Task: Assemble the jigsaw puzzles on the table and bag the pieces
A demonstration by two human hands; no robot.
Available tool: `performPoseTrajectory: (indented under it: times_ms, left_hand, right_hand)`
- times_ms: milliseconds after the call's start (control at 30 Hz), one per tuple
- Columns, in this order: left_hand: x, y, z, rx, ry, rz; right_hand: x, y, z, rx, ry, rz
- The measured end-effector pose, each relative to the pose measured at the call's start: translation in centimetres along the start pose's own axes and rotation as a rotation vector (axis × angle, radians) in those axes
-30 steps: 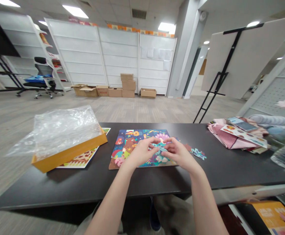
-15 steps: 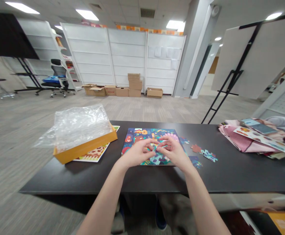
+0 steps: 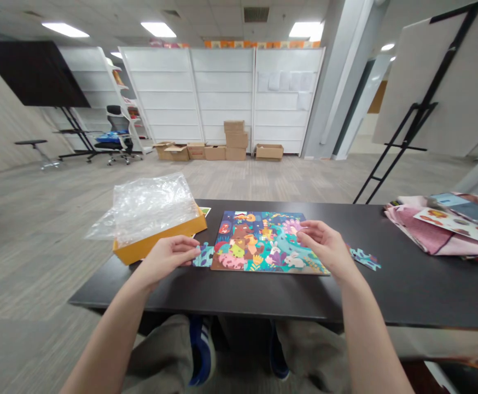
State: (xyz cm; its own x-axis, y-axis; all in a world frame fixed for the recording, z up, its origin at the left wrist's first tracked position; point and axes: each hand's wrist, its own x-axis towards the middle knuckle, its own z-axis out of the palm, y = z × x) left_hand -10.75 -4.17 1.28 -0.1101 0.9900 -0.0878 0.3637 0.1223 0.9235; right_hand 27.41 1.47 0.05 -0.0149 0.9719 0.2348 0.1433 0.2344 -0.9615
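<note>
See teal piece (image 3: 204, 255) beside puzzle board (image 3: 249, 246), by curled fingers of left hand (image 3: 168, 256); can't tell if pinching, nor for right hand (image 3: 325, 245) over board. Likely light, stiff, tab-fragile: take by edges.

Room lies before the puzzle (image 3: 239, 253); the yellow box (image 3: 165, 232) blocks left.

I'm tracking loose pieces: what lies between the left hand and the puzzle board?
At least one teal jigsaw piece, as the head view shows.
</note>
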Motion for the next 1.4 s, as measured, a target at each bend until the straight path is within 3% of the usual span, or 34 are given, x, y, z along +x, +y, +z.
performPoseTrajectory:
  times_ms: [167, 300, 900, 1267, 1400]
  left_hand:
    - [0.5, 0.0, 2.4, 0.044, -0.069, -0.022]
    - [1.2, -0.4, 3.3, 0.183, -0.052, 0.002]
    - [1.7, -0.7, 4.0, 0.424, 0.039, 0.102]
    - [1.8, -0.1, 4.4, 0.497, -0.001, 0.146]
    - [2.0, 0.1, 4.5, 0.576, 0.003, 0.152]
  right_hand:
    - [0.1, 0.4, 0.7, -0.035, -0.031, -0.014]
    - [0.1, 0.5, 0.8, -0.063, -0.050, -0.038]
    - [-0.1, 1.2, 0.5, -0.101, -0.080, -0.054]
    - [-0.1, 1.1, 0.4, -0.147, -0.102, -0.072]
    - [0.0, 1.0, -0.8, -0.150, -0.062, -0.049]
